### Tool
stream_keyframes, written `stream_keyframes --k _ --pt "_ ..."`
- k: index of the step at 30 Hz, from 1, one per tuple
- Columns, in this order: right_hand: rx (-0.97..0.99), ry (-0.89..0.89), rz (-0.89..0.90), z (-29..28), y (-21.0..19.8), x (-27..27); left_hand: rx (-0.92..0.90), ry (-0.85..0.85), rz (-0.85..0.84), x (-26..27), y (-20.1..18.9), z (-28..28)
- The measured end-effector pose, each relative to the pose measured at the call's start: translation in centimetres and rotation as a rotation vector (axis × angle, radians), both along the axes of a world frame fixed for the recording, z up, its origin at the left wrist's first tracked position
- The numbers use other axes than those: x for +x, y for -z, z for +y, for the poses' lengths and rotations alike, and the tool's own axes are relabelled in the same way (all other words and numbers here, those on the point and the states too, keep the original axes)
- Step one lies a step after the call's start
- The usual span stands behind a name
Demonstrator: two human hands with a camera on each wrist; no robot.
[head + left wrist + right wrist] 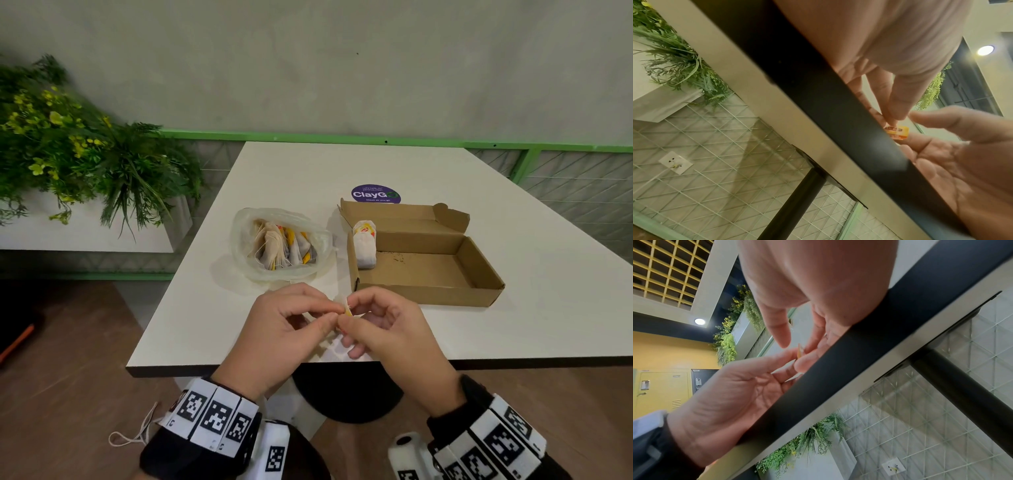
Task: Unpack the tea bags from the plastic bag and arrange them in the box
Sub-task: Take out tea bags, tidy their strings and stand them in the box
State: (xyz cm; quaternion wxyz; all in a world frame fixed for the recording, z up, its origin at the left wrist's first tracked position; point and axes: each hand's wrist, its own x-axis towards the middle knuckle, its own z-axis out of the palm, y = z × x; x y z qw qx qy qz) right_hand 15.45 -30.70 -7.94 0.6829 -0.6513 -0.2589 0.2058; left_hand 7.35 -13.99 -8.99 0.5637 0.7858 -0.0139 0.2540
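Both hands meet over the table's near edge and pinch one tea bag by its yellow tag. My left hand holds it between thumb and forefinger, and my right hand pinches it from the other side. The bag's pale body shows partly below the fingers. The tag appears again in the left wrist view and edge-on in the right wrist view. A clear plastic bag with several tea bags lies further back. The open cardboard box stands to its right, with one tea bag at its left end.
A round purple sticker lies on the white table behind the box. A planter with green and yellow foliage stands to the left, beyond the table. The table's dark edge crosses both wrist views.
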Motion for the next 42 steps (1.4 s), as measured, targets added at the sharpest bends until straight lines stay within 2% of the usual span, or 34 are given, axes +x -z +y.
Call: stream_keyframes --k 6,11,17,20,23,26,29,33,37,40,42 --pt "0.037 0.006 -0.002 -0.1 0.0 -0.1 0.009 -0.083 -0.013 -0.1 0.1 0.3" --pt "0.113 0.005 0.024 -0.4 -0.3 0.0 0.091 -0.067 0.001 -0.1 0.0 0.1" --pt "0.121 0.030 0.049 -0.8 -0.1 0.5 0.091 -0.078 -0.005 0.0 0.2 0.2" --pt "0.017 -0.011 -0.020 -0.9 -1.0 0.6 0.119 -0.076 -0.017 0.0 0.2 0.2" --pt "-0.032 -0.016 -0.151 -1.1 -3.7 1.3 0.084 -0.102 -0.031 -0.1 0.1 0.3" --pt "-0.054 0.083 -0.323 -1.5 -7.8 3.5 0.034 -0.173 -0.070 -0.3 0.1 0.4" --pt "-0.150 0.162 -0.397 -1.6 -10.6 7.5 0.012 -0.210 -0.106 -0.4 0.1 0.5" --pt "-0.406 0.132 -0.293 -0.6 -10.4 11.2 -0.011 -0.234 -0.129 -0.5 0.2 0.5" --pt "-0.629 0.004 -0.113 0.9 -8.9 12.5 -0.084 -0.255 -0.136 -0.5 0.1 0.5" --pt "-0.702 -0.018 0.007 2.0 -7.8 12.9 -0.110 -0.264 -0.125 -0.4 0.0 0.5" --pt "-0.723 0.013 0.006 2.7 -7.3 13.1 -0.117 -0.270 -0.119 -0.5 0.0 0.4"
